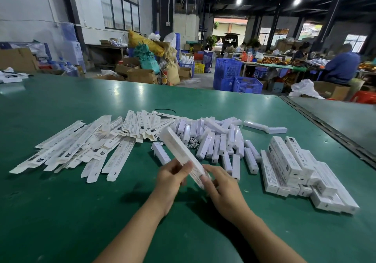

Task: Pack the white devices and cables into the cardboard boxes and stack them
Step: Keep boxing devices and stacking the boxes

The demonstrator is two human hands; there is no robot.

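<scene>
A long white cardboard box (179, 150) is held tilted above the green table (61, 212), its far end pointing up and left. My left hand (172, 178) grips its near part from the left. My right hand (220, 187) pinches the near end from the right. Flat unfolded box sleeves (81, 146) lie fanned out on the left. A heap of white devices (215, 138) sits in the middle, with coiled white cables (193, 143) partly buried among them. Packed boxes (295, 169) are stacked at the right.
One white device (161, 155) lies alone just beyond my left hand. A black cable (164, 110) lies behind the sleeves. A table seam (325, 128) runs diagonally at right. Blue crates (236, 77), cartons and seated people fill the hall beyond.
</scene>
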